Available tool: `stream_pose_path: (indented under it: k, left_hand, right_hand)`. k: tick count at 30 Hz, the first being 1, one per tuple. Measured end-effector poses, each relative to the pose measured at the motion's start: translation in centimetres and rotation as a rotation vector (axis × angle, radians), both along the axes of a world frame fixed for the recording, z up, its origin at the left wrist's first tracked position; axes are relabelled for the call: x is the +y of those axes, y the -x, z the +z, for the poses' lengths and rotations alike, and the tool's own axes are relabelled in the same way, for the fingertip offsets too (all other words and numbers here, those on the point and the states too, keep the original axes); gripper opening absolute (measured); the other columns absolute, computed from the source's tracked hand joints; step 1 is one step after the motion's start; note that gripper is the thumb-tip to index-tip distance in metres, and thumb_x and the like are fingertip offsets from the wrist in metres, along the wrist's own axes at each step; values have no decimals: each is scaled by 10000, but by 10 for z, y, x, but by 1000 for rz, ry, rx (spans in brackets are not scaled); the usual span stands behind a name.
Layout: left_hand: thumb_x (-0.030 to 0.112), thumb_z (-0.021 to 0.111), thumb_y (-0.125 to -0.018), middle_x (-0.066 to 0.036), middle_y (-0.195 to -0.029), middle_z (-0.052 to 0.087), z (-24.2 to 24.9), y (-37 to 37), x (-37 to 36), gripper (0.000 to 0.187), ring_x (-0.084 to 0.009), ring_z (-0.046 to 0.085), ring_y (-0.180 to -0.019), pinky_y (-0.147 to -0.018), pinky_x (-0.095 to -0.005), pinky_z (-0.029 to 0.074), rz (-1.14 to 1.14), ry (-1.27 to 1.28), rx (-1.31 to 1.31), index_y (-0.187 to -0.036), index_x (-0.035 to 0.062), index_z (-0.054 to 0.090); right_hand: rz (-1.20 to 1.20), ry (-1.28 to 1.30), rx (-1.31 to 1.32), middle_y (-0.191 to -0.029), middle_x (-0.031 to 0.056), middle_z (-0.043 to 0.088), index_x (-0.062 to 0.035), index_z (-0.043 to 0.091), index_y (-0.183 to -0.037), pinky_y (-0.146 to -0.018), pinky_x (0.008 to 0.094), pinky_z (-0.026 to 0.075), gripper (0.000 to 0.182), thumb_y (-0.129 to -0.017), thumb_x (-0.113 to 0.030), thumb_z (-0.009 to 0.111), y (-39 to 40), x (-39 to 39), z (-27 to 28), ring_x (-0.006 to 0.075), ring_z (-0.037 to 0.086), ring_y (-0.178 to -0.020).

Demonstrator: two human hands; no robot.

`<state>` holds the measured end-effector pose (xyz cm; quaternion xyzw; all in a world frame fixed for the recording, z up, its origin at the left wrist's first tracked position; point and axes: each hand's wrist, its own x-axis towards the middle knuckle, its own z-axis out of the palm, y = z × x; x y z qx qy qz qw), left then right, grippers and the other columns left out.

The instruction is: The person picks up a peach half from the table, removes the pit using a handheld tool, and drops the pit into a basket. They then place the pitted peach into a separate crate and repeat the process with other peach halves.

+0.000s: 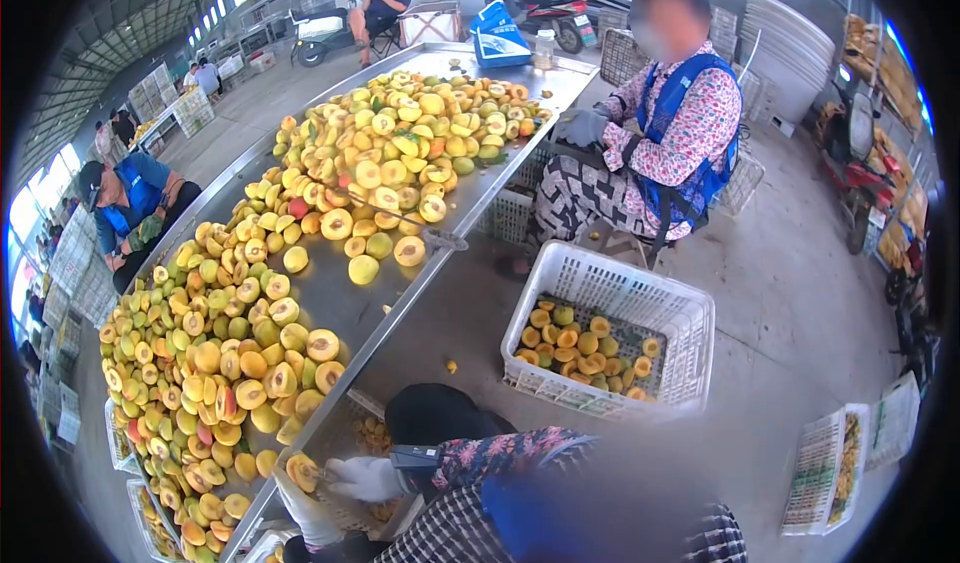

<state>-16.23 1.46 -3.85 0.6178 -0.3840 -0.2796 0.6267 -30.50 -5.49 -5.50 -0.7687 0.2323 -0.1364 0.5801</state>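
At the lower edge of the table, my left hand (310,510), in a white glove, is closed around a halved yellow peach (303,471), cut face showing. My right hand (365,479), also gloved, is closed beside it, fingertips close to the peach. Whatever the right fingers grip is too small to make out. A dark box-shaped device (415,457) sits at my right wrist. Just beyond both hands lies a large heap of peach halves (215,363) on the metal table (320,313). Many of these still have their stones.
A white crate (685,333) with peach halves stands on the floor to the right. Opposite sits a person in a floral top (680,113); another person (140,198) works across the table. A blue box (500,43) stands at the table's far end. More crates (825,473) lie right.
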Motion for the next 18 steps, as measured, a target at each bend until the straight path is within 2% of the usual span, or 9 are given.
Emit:
stream_pose_path:
  k: [3,6,8,13,14,15,16,17,18]
  left_hand:
    - [410,374,-1030,-79,-1098,543,-15,-11,-5,459,-168,539,-978,-873,-302,457,-3,76,92,-1255,31,498]
    - [353,396,-1021,-79,-1010,536,-13,-5,-8,383,-160,529,-879,-783,-297,463,94,123,76,-1182,33,530]
    - [357,389,-1025,-79,-961,546,-22,-9,-5,376,-159,536,-832,-747,-290,469,112,108,-20,-1120,32,552]
    - [383,375,-1033,-84,-834,563,-25,4,-17,423,-166,542,-697,-668,-283,476,237,90,241,-953,11,561]
    - [388,375,-1034,-87,-809,566,-23,5,-16,439,-168,541,-675,-654,-284,477,277,87,248,-920,7,562]
    - [292,429,-998,-91,-811,592,-30,-7,-13,326,-179,564,-694,-688,-295,494,159,62,215,-941,6,574]
    - [196,484,-962,-95,-813,618,-37,-20,-9,218,-189,586,-712,-722,-307,510,41,39,179,-962,4,587]
    - [255,500,-968,-83,-803,624,-39,-25,-12,252,-185,595,-701,-679,-305,508,37,-55,278,-957,22,597]
    - [314,517,-973,-72,-793,630,-40,-30,-13,289,-182,603,-690,-637,-303,507,36,-150,380,-952,40,607]
  right_hand:
    - [67,-56,-119,-1156,269,575,22,473,-1257,-936,439,436,474,-977,-361,483,-14,0,-30,398,556,-1102]
    - [-3,-94,-342,-1074,246,622,16,480,-1200,-877,424,464,413,-971,-325,511,-29,10,-54,373,609,-1044]
    - [59,-137,-244,-1082,245,621,20,499,-1180,-876,420,461,407,-974,-331,510,-20,7,-40,363,611,-1045]
    - [-2,-64,-31,-995,245,642,2,533,-1096,-802,448,485,350,-971,-323,499,-8,14,-15,416,624,-944]
    - [17,97,-140,-951,230,649,-17,540,-1067,-766,452,494,319,-966,-316,494,-14,9,-38,413,631,-896]
    - [46,252,-251,-907,215,655,-35,546,-1037,-730,455,502,290,-961,-310,489,-26,0,-75,411,638,-848]
    - [-150,509,-200,-853,190,654,-61,554,-1002,-682,456,504,262,-949,-311,492,-28,15,-70,395,641,-787]
    - [-370,734,-108,-798,165,652,-87,561,-967,-635,457,506,236,-936,-311,495,-29,31,-62,379,643,-726]
    - [-392,696,-45,-747,133,633,-130,575,-928,-582,453,492,220,-900,-338,510,-21,27,-56,340,636,-668]
